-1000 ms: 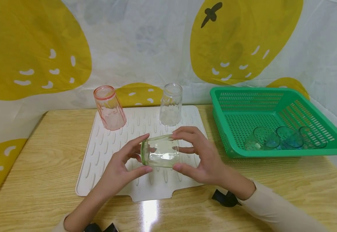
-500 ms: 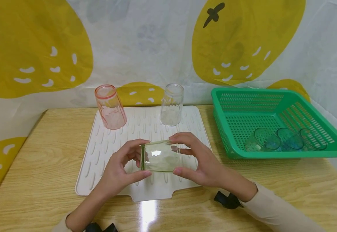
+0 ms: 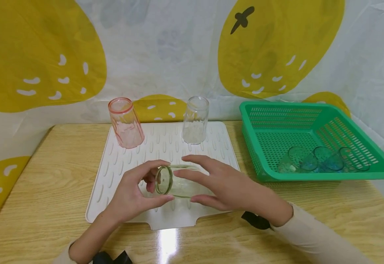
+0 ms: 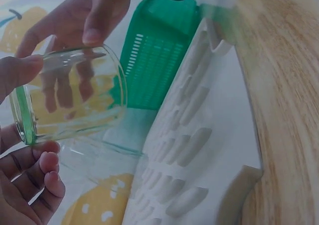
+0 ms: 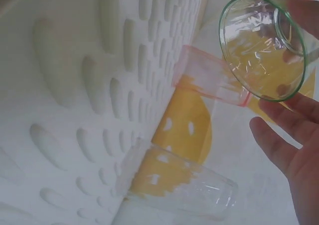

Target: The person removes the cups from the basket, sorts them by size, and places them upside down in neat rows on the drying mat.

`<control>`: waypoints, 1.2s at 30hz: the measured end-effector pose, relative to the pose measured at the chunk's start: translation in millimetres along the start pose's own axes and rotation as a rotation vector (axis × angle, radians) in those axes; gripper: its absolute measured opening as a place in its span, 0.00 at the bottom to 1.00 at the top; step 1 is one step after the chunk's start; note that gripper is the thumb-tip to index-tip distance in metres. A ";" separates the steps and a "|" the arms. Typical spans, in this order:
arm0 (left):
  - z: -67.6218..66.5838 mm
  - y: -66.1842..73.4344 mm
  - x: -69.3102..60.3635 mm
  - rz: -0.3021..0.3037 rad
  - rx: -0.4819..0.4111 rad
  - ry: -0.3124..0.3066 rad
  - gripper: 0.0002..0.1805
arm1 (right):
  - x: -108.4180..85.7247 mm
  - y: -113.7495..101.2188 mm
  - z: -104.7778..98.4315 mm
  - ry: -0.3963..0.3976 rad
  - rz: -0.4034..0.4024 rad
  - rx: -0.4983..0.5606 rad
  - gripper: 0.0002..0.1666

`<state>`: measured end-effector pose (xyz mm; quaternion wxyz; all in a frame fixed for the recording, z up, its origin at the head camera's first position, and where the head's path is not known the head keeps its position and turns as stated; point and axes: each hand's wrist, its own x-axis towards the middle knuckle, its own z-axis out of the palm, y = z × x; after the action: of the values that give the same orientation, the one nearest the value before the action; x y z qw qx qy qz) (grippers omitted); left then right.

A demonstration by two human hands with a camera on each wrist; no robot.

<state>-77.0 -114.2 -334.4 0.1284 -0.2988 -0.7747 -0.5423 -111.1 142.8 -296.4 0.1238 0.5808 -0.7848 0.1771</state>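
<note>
A pale green glass (image 3: 186, 183) lies sideways in the air over the white ribbed mat (image 3: 173, 220). The left hand (image 3: 130, 190) grips its thick base end between thumb and fingers. At the other end the right hand (image 3: 228, 183) has its fingers spread along the glass; in the left wrist view its fingers show behind the glass (image 4: 75, 95). The right wrist view shows the wide rim (image 5: 264, 48) facing that camera, with fingertips near or on it. Behind, on the mat, stand a pink glass (image 3: 127, 126) and a clear glass (image 3: 195, 123).
On the right of the wooden table (image 3: 63, 165) sits a green basket (image 3: 310, 176) with several bluish and greenish glasses (image 3: 324, 161) leaning inside. A patterned cloth (image 3: 165, 47) hangs behind the table.
The green glass has turned so that its base faces the head camera more. The right hand's fingers have loosened and extended leftward over it. The left hand keeps its grip at the base.
</note>
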 end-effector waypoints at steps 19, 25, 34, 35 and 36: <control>6.0 3.7 -2.2 -0.007 0.109 -0.058 0.32 | 0.5 -5.3 11.9 -0.057 -0.027 0.027 0.41; 2.6 5.3 -1.2 0.002 0.116 -0.062 0.38 | 1.4 -2.9 12.7 -0.015 -0.004 0.055 0.38; -26.0 3.0 -21.3 -0.049 0.139 0.115 0.32 | 14.5 5.0 4.7 0.142 0.019 0.192 0.38; -30.1 1.9 -24.6 -0.054 0.152 0.134 0.32 | 16.2 6.1 4.8 0.162 0.014 0.207 0.37; -34.4 1.1 -27.7 -0.063 0.165 0.151 0.32 | 17.8 7.1 5.0 0.179 0.010 0.218 0.37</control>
<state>-58.8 -154.5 -335.0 0.1934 -0.2209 -0.8139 -0.5013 -123.1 127.2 -294.9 0.1287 0.5689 -0.7495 0.3133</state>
